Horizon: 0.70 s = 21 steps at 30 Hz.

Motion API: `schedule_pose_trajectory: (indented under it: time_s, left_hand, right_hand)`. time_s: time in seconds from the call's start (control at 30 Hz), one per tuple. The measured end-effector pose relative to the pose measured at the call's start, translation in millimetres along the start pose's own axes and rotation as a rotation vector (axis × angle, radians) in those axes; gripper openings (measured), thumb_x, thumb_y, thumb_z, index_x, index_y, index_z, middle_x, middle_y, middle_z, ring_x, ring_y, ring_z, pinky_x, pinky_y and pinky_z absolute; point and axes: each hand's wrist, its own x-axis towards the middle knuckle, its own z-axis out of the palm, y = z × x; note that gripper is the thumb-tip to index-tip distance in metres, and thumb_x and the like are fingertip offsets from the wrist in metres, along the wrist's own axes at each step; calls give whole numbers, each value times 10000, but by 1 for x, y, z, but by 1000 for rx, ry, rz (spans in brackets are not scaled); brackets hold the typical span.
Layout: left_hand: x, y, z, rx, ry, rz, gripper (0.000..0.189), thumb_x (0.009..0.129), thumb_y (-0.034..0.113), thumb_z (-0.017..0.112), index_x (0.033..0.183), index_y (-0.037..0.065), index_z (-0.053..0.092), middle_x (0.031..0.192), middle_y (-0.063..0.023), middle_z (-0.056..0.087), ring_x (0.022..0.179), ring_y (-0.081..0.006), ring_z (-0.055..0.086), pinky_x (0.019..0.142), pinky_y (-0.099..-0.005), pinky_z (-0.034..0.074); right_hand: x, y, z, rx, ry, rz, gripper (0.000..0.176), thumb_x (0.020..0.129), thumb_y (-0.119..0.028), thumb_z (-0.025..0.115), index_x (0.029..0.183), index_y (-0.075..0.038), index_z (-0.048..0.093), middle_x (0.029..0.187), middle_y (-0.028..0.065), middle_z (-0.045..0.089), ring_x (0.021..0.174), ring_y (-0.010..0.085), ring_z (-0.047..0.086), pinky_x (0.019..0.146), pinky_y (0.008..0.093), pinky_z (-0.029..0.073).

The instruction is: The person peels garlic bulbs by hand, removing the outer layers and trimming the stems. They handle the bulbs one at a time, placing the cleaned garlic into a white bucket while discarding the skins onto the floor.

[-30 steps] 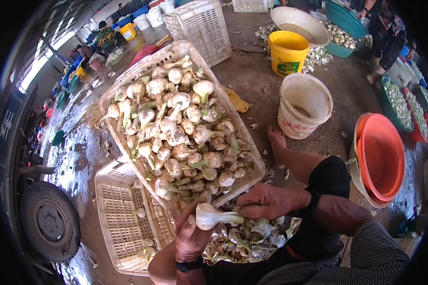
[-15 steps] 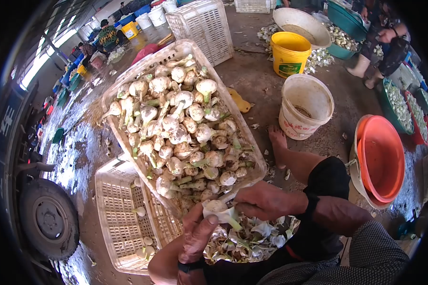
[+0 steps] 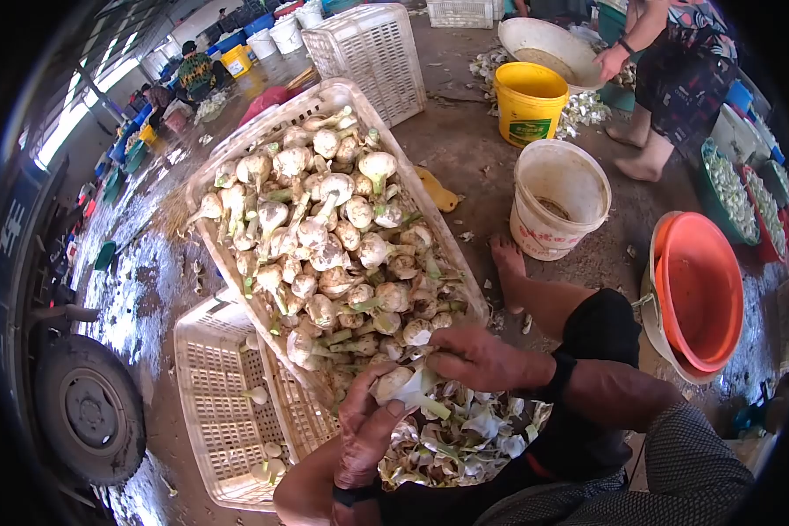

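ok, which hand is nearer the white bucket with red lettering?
Right. The right hand is on the bucket's near side, toward the wearer; the left hand, holding a garlic bulb, is farther off, left and closer to the body.

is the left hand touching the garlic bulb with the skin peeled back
Touching. The head view shows the left hand gripping the garlic bulb, thumb and fingers against it.

The left hand point(image 3: 365, 437) grips a round, whitish, green-stemmed garlic bulb point(image 3: 393, 384); the right hand point(image 3: 486, 359) pinches its white papery skin point(image 3: 418, 384).
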Motion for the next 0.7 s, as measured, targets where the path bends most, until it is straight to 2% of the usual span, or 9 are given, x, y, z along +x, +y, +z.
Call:
schedule_pose_trajectory:
  time_s: [0.07, 0.1, 0.17, 0.3, 0.37, 0.5, 0.57, 0.7]
  left_hand:
    - [-1, 2, 3, -44, 21, -34, 547, 825, 198, 716, 1294, 77, 461, 1239, -177, 557, 1127, -355, 574, 956, -547, 494]
    - [0, 2, 4, -47, 24, -32, 547, 825, 198, 716, 1294, 77, 461, 1239, -177, 557, 1127, -355, 574, 956, -547, 494]
    - [0, 2, 5, -101, 58, -44, 541, 830, 203, 700, 1301, 97, 456, 1255, -173, 541, 1138, -351, 562, 977, -547, 480]
    - [-1, 3, 3, -136, 39, -21, 530, 829, 207, 691, 1292, 93, 460, 1255, -169, 538, 1153, -346, 556, 980, -540, 476]
    - [-1, -5, -1, 71, 15, 24, 488, 837, 194, 683, 1268, 87, 480, 1240, -166, 544, 1162, -322, 553, 972, -526, 486]
    - [2, -12, 3, 134, -59, 28, 364, 865, 129, 650, 1204, 76, 529, 1250, -171, 543, 1148, -291, 565, 958, -497, 506]
    - [2, -13, 6, 94, -70, 87, 267, 853, -57, 623, 1105, 18, 581, 1258, -139, 578, 1114, -185, 556, 919, -313, 486]
    - [2, -19, 3, 144, -14, 140, 240, 832, -96, 638, 1036, 21, 590, 1243, -140, 591, 1104, -172, 563, 897, -294, 483]
  right_hand:
    - [2, -13, -10, 312, -75, 287, 214, 927, -218, 592, 885, -9, 580, 698, 71, 608, 630, 164, 617, 562, 309, 480]
    - [2, -17, -11, 310, -80, 286, 214, 927, -218, 592, 885, -9, 580, 698, 71, 608, 630, 164, 617, 562, 309, 480]
    - [1, -22, -11, 658, -113, 505, 249, 954, -243, 584, 881, -5, 585, 696, 37, 629, 628, 79, 596, 551, 248, 471]
    - [1, -21, -4, 671, -177, 470, 220, 941, -214, 605, 872, -6, 589, 714, 30, 637, 617, 78, 595, 547, 225, 470]
    - [0, -19, -3, 767, -165, 545, 202, 931, -196, 621, 904, 4, 603, 715, 30, 639, 620, 80, 596, 545, 225, 467]
    - [3, -24, -6, 651, -192, 491, 195, 928, -184, 624, 952, 9, 615, 727, 31, 640, 623, 87, 600, 560, 240, 479]
    - [0, -19, -3, 496, -248, 355, 188, 922, -161, 619, 991, 14, 619, 747, 36, 641, 640, 98, 605, 584, 269, 495]
    - [-3, -11, 7, 506, -218, 266, 177, 909, -142, 614, 998, 11, 618, 757, 57, 643, 663, 111, 621, 602, 293, 502]
